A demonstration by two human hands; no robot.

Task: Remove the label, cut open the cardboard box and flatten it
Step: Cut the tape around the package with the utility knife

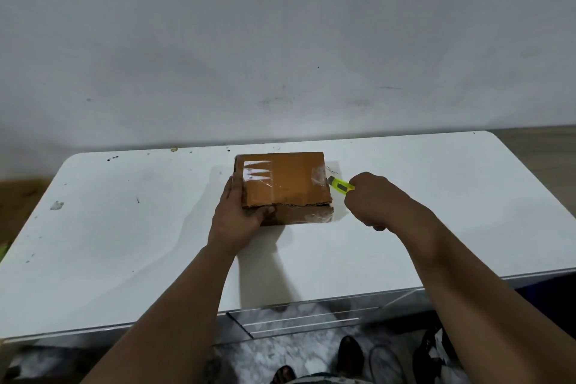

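Paper scrap (56,205): we note a small grey fragment on the white table (131,246), well to the left of both hands; possibly label residue, we cannot tell.
Left hand (238,212): our fingers lie straight along the box's left side, thumb pressed to its near face; we judge this braces it against the blade's push.
Cardboard box (285,184): sits between our hands, taped with clear film, near top edge ragged and slightly lifted.
Utility knife (340,185): yellow-green, tip at the box's right edge, placed to slit the tape there.
Right hand (372,199): fingers curled tightly around the knife handle, just right of the box.
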